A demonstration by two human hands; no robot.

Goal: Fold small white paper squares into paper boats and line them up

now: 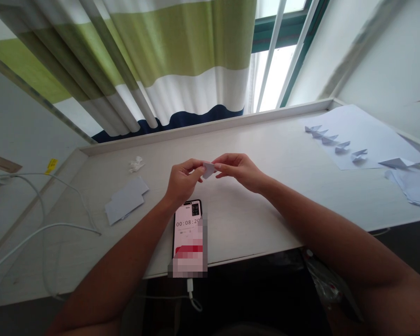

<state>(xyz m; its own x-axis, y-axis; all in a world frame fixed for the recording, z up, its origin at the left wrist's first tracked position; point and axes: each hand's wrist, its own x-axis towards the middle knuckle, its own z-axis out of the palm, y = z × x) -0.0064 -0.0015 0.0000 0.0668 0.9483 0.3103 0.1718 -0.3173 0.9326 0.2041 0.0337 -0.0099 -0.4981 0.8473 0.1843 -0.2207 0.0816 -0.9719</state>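
Between my two hands, above the middle of the white desk, is a small folded piece of white paper [207, 170]. My left hand [185, 179] pinches its left side between thumb and fingers. On the right edge of the paper, the thumb and fingertips of my right hand [238, 171] close in a pinch. Parts of the paper are hidden behind the fingers. Just below my left hand lies a phone [188, 233] with a running timer on its screen, partly blurred out.
Flat paper pieces [128, 200] and a crumpled scrap [136, 164] lie left. Several folded paper shapes [343, 147] stand in a row on a large white sheet [357, 126] at right, near a paper stack [415, 186]. Cables [70, 228] cross the left side; a curtain [182, 51] hangs behind.
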